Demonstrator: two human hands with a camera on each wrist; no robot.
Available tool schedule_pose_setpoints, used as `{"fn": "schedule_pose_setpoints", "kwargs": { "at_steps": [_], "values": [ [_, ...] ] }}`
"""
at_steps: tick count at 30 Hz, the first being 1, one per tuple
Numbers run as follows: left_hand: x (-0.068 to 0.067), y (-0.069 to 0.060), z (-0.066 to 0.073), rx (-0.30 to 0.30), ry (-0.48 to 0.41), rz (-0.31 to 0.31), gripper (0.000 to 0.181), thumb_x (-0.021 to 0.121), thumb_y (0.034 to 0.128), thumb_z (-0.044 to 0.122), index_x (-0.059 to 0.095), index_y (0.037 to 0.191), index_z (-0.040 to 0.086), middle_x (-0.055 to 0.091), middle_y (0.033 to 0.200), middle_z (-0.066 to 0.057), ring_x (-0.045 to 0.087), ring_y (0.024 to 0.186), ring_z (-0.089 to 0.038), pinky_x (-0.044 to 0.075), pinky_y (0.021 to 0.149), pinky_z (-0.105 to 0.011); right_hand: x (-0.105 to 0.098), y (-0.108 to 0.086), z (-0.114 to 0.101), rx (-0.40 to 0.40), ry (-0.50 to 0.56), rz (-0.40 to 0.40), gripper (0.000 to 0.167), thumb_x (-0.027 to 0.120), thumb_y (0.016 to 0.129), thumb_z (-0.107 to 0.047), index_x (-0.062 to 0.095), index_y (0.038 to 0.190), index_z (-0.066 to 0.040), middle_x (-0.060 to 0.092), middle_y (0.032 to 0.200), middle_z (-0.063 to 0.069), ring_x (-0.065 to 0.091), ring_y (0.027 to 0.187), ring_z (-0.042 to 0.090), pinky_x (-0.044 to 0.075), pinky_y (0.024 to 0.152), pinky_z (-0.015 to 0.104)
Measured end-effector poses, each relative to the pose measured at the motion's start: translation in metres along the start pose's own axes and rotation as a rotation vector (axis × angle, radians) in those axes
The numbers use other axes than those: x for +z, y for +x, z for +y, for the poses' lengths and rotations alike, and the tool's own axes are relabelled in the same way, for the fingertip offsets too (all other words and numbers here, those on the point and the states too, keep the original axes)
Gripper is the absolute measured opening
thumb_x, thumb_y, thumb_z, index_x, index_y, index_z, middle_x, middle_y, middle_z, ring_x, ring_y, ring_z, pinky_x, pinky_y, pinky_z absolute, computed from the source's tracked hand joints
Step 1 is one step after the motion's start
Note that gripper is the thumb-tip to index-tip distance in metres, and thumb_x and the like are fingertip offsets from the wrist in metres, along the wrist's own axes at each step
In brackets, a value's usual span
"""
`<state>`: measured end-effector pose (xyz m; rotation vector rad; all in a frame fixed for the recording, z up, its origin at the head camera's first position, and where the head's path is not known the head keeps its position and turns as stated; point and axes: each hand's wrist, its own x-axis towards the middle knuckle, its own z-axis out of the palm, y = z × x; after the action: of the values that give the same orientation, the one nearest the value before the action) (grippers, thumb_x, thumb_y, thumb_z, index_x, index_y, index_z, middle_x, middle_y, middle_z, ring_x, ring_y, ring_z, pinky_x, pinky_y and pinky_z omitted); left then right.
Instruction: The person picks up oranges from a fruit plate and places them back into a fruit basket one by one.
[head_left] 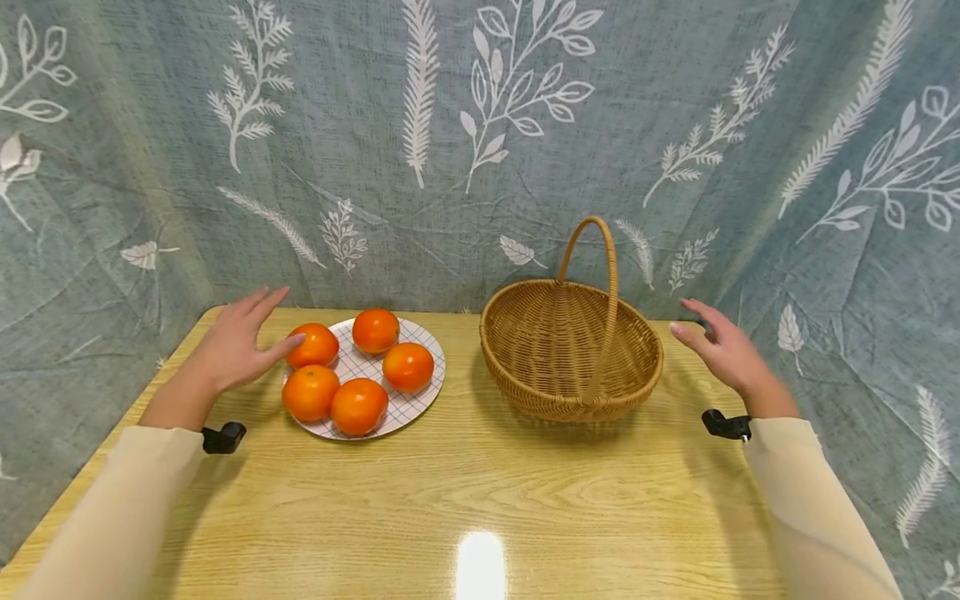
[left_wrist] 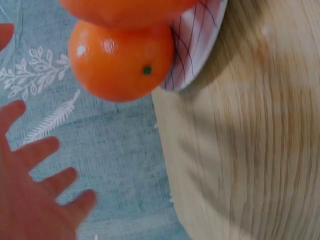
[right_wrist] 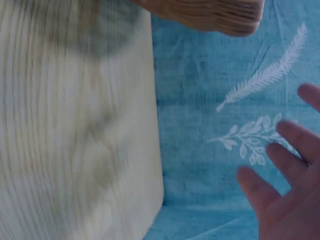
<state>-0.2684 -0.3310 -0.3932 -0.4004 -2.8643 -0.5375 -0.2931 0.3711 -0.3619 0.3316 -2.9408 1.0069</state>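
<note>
"How are your hands placed?"

"Both are spread and hold nothing. My left hand [head_left: 232, 346] hovers beside the plate [head_left: 408, 407], its thumb overlapping the far-left orange [head_left: 318, 348] in the head view; the left wrist view shows a gap, so I'd say no contact. My right hand [head_left: 727, 354] hangs just to the right of the wicker basket [head_left: 521, 394], apart from it."

"And the oranges?"

"All five sit on the plate, on the left of the tabletop [head_left: 360, 517]. The basket stands to the right of them, its arched handle [head_left: 612, 283] upright."

"What could go wrong from here?"

"The oranges look smooth and round, and the plate's rim looks low. A careless nudge from my left thumb could roll one over the rim, perhaps into its neighbours. If my right hand knocked the handle sideways, the basket might rock or slide, as it looks light. Both also stand near the far edge, so a push away from me would be the risky one."

"Any brand or label?"

"No writing I can read: just grid lines on the plate and white leaf prints on the blue-green cloth [head_left: 345, 100]."
</note>
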Motion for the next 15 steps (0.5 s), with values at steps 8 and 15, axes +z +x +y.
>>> {"fn": "schedule_pose_setpoints", "kwargs": {
  "at_steps": [8, 15],
  "values": [
    [0.006, 0.004, -0.001, -0.078, -0.138, -0.134, 0.088, 0.057, 0.1015, 0.050, 0.014, 0.166, 0.009, 0.023, 0.163, -0.035, 0.021, 0.147, -0.060, 0.020, 0.113, -0.079, 0.018, -0.005, 0.004, -0.033, 0.168, -0.021, 0.067, 0.053, 0.107, -0.041, 0.025, 0.165, -0.021, 0.019, 0.171, 0.017, 0.017, 0.156, 0.046, 0.024, 0.116, 0.075],
    [0.006, 0.007, 0.006, -0.123, -0.273, -0.210, 0.091, 0.056, 0.1021, 0.052, 0.007, 0.167, 0.012, 0.018, 0.164, -0.034, 0.024, 0.145, -0.061, 0.025, 0.112, -0.078, 0.033, -0.007, 0.002, -0.025, 0.313, -0.037, 0.072, 0.059, 0.105, -0.036, 0.023, 0.165, -0.021, 0.019, 0.170, 0.016, 0.019, 0.156, 0.042, 0.023, 0.119, 0.071]
  ]
}}
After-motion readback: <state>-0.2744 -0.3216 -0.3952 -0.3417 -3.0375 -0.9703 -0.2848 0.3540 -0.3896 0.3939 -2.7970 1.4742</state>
